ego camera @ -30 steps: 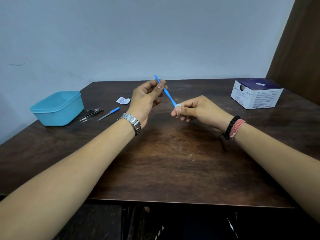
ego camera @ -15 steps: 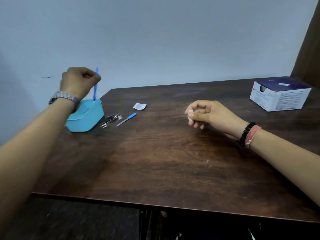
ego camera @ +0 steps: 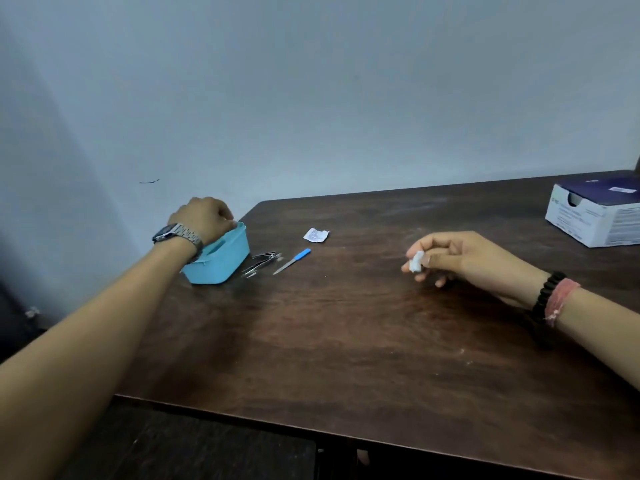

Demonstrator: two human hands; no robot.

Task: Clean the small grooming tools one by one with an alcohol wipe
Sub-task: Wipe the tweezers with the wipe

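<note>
The left hand (ego camera: 204,216) hung over the blue tub (ego camera: 221,258) at the table's (ego camera: 346,341) far left corner, fingers curled; whether it held anything I couldn't tell. The right hand (ego camera: 457,256) pinched a white wipe (ego camera: 416,261) above the tabletop's right half. Metal tools (ego camera: 261,262) and a blue-handled file (ego camera: 292,260) lay just beside the tub.

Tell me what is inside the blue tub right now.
Nothing can be made out inside the blue tub: only its outer wall and rim show, and the left hand and wrist cover the opening.
</note>
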